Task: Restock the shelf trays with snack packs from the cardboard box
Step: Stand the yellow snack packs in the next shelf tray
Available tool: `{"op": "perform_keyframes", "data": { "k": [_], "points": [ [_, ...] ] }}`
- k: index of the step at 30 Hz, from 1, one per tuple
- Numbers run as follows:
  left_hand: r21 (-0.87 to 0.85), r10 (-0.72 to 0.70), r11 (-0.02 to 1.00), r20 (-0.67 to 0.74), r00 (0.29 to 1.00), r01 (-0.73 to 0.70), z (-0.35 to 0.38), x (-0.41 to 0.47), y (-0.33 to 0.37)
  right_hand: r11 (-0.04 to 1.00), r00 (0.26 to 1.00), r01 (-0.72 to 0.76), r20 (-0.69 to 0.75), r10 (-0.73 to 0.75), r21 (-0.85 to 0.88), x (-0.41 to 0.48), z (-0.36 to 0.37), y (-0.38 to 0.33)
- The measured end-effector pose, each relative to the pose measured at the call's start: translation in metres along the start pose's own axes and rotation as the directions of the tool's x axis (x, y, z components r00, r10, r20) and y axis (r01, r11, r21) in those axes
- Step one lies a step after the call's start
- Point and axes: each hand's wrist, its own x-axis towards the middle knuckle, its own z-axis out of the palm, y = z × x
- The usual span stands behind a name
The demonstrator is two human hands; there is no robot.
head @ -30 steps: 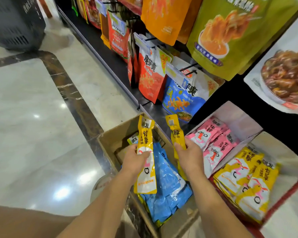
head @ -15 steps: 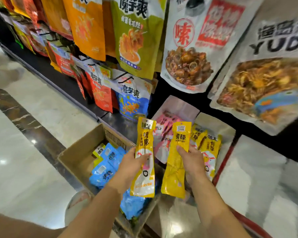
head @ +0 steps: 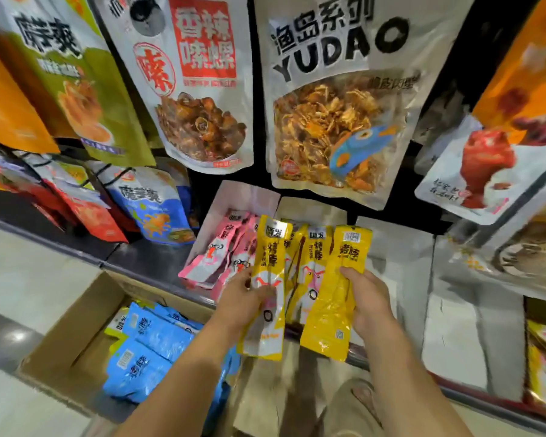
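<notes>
I'm watching left hand [head: 246, 298] gripping printed yellow pack [head: 267, 272], right hand [head: 368, 299] gripping plain-backed yellow pack [head: 331, 313], both hovering before shelf tray [head: 312, 209]; cardboard box [head: 73, 329] sitting lower-left.

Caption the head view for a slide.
Left hand grips one yellow pack, right hand another, before the shelf tray; blue packs lie in the cardboard box.

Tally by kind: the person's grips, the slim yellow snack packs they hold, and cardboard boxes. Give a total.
Grips: 2, left grip and right grip
Slim yellow plastic snack packs held: 2, left pack and right pack
Brown cardboard box: 1
Total: 5
</notes>
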Motion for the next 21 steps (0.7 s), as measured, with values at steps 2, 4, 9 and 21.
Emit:
{"op": "perform_keyframes", "data": {
  "k": [2, 4, 9, 21],
  "points": [
    [0.080, 0.020, 0.997, -0.011, 1.000, -0.019, 0.013, 0.013, 0.003, 1.000, 1.000, -0.007, -0.011, 0.007, 0.017, 0.006, -0.009, -0.002],
    [0.151, 0.024, 0.988, -0.037, 0.999, -0.019, 0.027, 0.028, 0.006, 0.999, 1.000, -0.012, -0.015, 0.013, 0.040, 0.012, -0.016, -0.004],
    [0.294, 0.083, 0.954, -0.060, 0.995, -0.062, 0.066, 0.059, 0.010, 0.994, 1.000, -0.014, -0.022, 0.017, 0.109, 0.025, -0.030, -0.006],
    [0.494, 0.125, 0.864, -0.019, 0.992, -0.099, 0.120, 0.080, -0.002, 0.990, 0.998, -0.009, -0.058, 0.017, 0.139, 0.035, -0.032, -0.003]
  ]
}}
